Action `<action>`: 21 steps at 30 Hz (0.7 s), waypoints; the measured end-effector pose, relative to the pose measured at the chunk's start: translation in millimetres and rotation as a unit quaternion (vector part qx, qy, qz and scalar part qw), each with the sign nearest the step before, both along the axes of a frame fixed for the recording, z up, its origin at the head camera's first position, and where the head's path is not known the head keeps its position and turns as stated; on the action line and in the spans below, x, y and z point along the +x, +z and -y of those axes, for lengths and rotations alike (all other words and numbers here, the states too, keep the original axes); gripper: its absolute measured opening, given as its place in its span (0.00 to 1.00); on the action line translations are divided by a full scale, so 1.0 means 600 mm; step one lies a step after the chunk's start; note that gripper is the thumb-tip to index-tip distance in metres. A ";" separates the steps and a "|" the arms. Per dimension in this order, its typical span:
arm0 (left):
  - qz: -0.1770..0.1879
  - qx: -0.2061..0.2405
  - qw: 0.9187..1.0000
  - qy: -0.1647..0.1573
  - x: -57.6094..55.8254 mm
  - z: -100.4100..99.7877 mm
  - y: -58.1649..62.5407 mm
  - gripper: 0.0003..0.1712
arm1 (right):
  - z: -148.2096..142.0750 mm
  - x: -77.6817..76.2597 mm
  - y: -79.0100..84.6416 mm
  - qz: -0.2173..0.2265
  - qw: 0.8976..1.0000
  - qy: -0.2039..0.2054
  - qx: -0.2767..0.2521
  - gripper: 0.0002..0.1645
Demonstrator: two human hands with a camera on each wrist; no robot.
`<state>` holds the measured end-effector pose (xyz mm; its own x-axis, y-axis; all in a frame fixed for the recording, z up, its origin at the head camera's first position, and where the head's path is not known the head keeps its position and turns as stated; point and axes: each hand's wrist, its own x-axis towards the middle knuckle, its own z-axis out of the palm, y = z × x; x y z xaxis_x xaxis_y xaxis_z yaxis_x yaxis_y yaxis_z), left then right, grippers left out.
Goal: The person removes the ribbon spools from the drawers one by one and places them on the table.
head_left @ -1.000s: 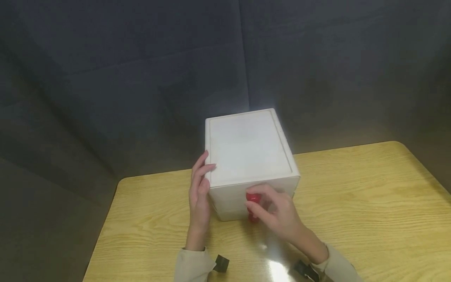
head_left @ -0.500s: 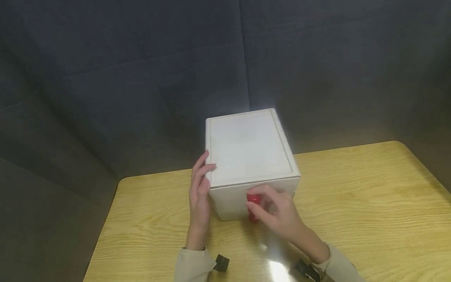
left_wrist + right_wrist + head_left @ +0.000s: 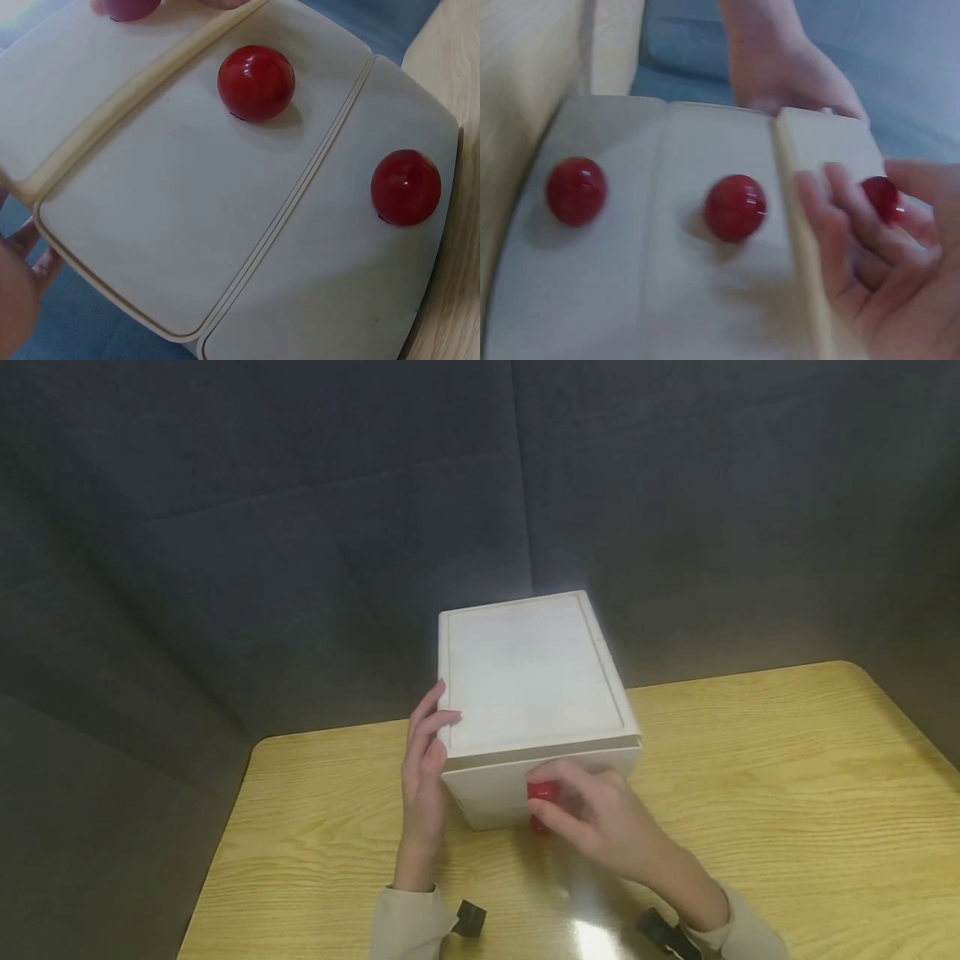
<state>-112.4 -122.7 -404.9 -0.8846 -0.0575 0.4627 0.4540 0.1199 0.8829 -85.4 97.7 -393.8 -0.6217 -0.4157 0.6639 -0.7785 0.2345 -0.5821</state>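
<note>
A white drawer cabinet (image 3: 532, 672) stands on the table with three drawers, each with a round red knob. The thumb and index finger of my right hand (image 3: 611, 822) pinch the top drawer's knob (image 3: 542, 791). That top drawer (image 3: 483, 789) is pulled slightly out, and a narrow gap shows behind its front. My left hand (image 3: 426, 768) rests against the cabinet's left side, fingertips at the top edge. In the left wrist view the middle knob (image 3: 256, 82) and the bottom knob (image 3: 406, 187) sit on drawers that look flush. The drawer's inside is hidden.
The cabinet stands near the back of a wooden table (image 3: 757, 793). Dark cloth (image 3: 337, 527) hangs behind and at the sides. Black wrist devices (image 3: 470, 918) are at both sleeves.
The top drawer's front has moved out towards me, and the gap behind it has widened. My right hand has come back a little with the knob. The left hand has stayed put.
</note>
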 end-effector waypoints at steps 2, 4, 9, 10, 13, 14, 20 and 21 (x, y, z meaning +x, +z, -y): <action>-0.003 -0.001 1.000 -0.001 -0.001 0.001 -0.001 0.22 | -0.004 0.004 0.008 -0.002 1.000 -0.008 0.023 0.11; -0.006 -0.001 1.000 -0.003 -0.002 0.002 -0.002 0.23 | -0.005 0.008 0.014 -0.014 0.999 -0.016 0.035 0.09; -0.014 -0.001 1.000 -0.011 -0.005 0.003 -0.005 0.22 | -0.003 0.014 0.021 -0.065 0.997 -0.024 0.031 0.09; -0.015 0.001 1.000 -0.013 -0.006 0.003 -0.006 0.22 | -0.003 0.015 0.021 -0.070 0.997 -0.024 0.031 0.09; -0.019 0.006 1.000 -0.018 -0.007 0.003 -0.007 0.22 | -0.004 0.021 0.025 -0.070 0.997 -0.018 0.038 0.09; -0.019 0.008 1.000 -0.019 -0.007 0.003 -0.007 0.22 | -0.006 0.023 0.027 -0.066 0.997 -0.015 0.042 0.09; -0.014 0.006 1.000 -0.015 -0.004 0.004 -0.006 0.22 | -0.013 0.038 0.039 -0.028 0.998 -0.001 0.064 0.04; -0.015 0.005 1.000 -0.015 -0.004 0.004 -0.006 0.22 | -0.013 0.040 0.040 -0.025 0.997 0.000 0.067 0.04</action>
